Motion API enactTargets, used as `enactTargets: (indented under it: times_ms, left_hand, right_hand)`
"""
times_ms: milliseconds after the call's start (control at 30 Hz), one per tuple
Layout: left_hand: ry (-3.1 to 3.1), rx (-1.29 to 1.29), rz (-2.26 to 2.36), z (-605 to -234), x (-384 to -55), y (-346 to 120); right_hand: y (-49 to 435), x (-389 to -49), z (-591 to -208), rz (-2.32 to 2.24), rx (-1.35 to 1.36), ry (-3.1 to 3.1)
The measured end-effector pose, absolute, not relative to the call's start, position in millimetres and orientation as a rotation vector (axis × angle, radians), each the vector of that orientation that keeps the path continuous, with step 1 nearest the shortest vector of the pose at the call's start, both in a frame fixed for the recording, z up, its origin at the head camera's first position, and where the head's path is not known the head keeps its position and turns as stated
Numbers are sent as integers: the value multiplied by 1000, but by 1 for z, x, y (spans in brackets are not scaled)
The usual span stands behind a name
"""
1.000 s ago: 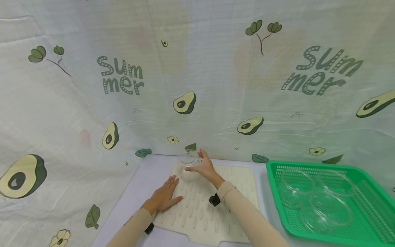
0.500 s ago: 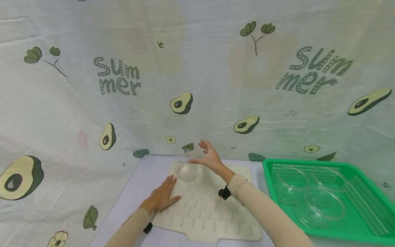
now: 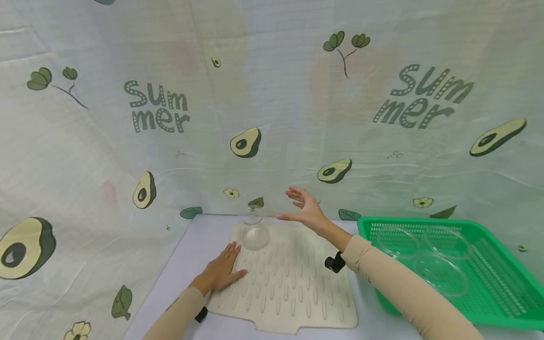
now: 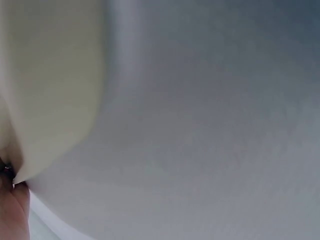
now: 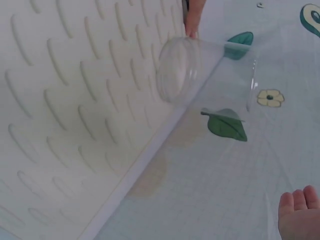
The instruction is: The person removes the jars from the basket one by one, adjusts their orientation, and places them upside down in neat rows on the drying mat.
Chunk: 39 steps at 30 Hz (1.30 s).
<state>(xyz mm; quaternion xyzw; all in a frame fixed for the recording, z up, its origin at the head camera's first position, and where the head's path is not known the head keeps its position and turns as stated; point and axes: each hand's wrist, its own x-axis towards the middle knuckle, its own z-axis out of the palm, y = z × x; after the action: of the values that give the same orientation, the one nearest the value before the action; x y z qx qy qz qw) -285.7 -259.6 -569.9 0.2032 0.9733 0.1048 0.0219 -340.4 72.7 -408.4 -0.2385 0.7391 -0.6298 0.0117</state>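
Observation:
A clear round container (image 3: 256, 236) stands at the back left corner of the cream ridged mat (image 3: 293, 283). In the right wrist view, the container's thick round rim (image 5: 175, 70) lies against the mat; its see-through body is hard to make out. My left hand (image 3: 222, 269) rests flat on the mat's left edge, fingers straight, just in front of the container. To the container's right, my right hand (image 3: 307, 210) hovers above the mat's back edge, thumb and fingers spread, holding nothing. Only a bit of the left hand (image 4: 14, 212) shows in the left wrist view.
On the right, a green plastic basket (image 3: 425, 221) holds 3 clear round containers (image 3: 442, 274) toward its left and middle. A white cloth with avocado prints (image 3: 289, 118) hangs behind the pale table (image 3: 191, 250).
My right hand has let go of the clear container and drawn back up and to the right, its fingers spreading. The left hand stays on the mat. The head view has shifted slightly.

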Motion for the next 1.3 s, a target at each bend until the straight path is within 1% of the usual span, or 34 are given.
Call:
enactTargets:
  times_ms: [233, 533, 800, 1033, 1300]
  left_hand:
    - [3021, 678, 390, -566, -283, -259]
    - [2990, 650, 382, -562, -281, -253]
    - [2981, 608, 301, -555, -280, -253]
    - [2991, 629, 368, -560, -279, -254]
    - [2986, 614, 367, -554, -280, -253]
  right_hand:
    - [99, -329, -397, -1963, -793, 2304]
    - [138, -308, -388, -1988, -815, 2259]
    - [186, -291, -384, -2031, -800, 2285]
    - [235, -274, -388, -2053, -774, 2351]
    - [276, -248, -383, -2079, -723, 2407]
